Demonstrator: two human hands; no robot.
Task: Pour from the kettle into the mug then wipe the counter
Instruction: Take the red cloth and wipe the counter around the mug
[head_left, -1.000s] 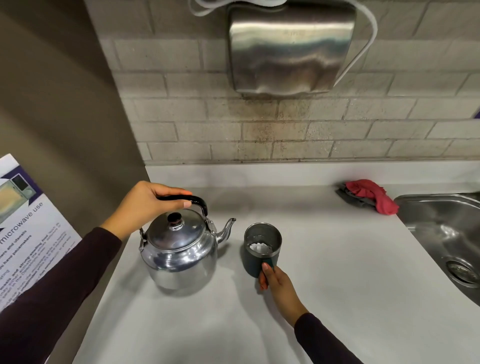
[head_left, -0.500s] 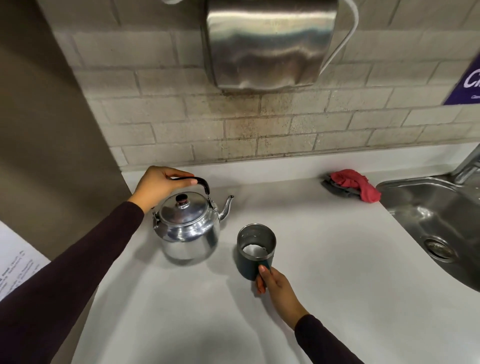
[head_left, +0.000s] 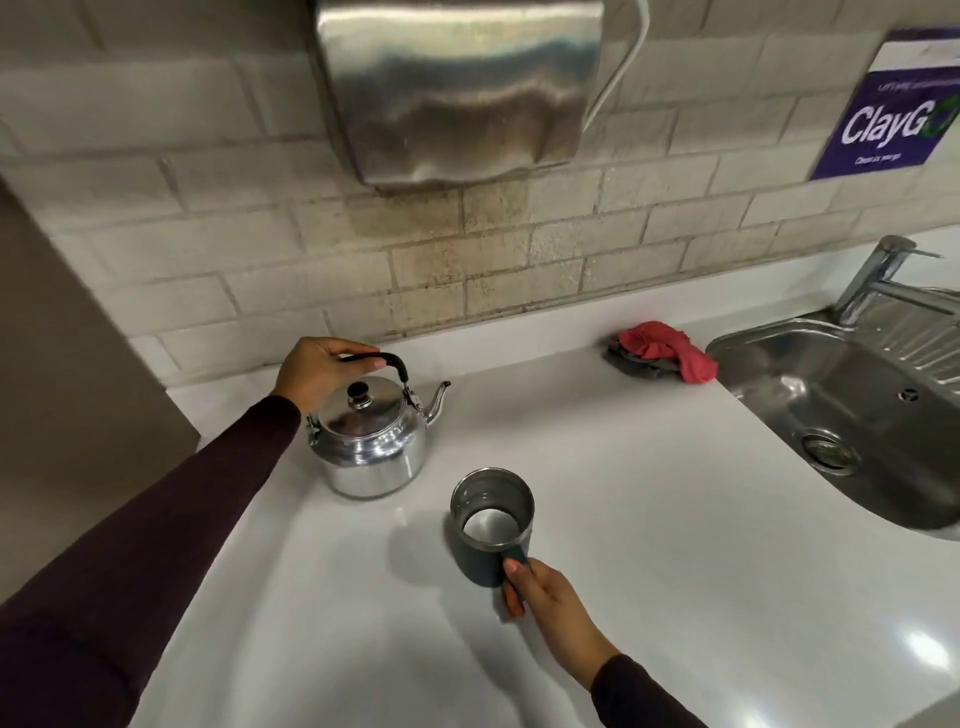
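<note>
Left hand (head_left: 317, 370) is curled shut over the black arched handle of the round polished-steel kettle (head_left: 371, 441), gripping near the rear of the arch, which would let the wrist tip the spout forward when pouring. That kettle sits upright on the pale white bench (head_left: 649, 519), lid on, its curved spout aimed to the right and slightly away, roughly toward the sink side rather than straight at the cup. Nearer the camera and a little to the right, apart from the kettle, stands the dark grey steel-lined mug (head_left: 491, 525), open mouth up, with something pale and glossy at its bottom; whether that is liquid or bare metal is hard to say. Right hand (head_left: 545, 597) is closed on the mug's handle at its near side, thumb on top, probably to steady it against a knock or a splash. No stream is visible, so pouring looks not yet begun. A crumpled red cloth (head_left: 670, 351) lies over a dark grey one at the back of the bench, just beside the stainless-steel sink (head_left: 810, 374), handy for the wipe afterwards.
</note>
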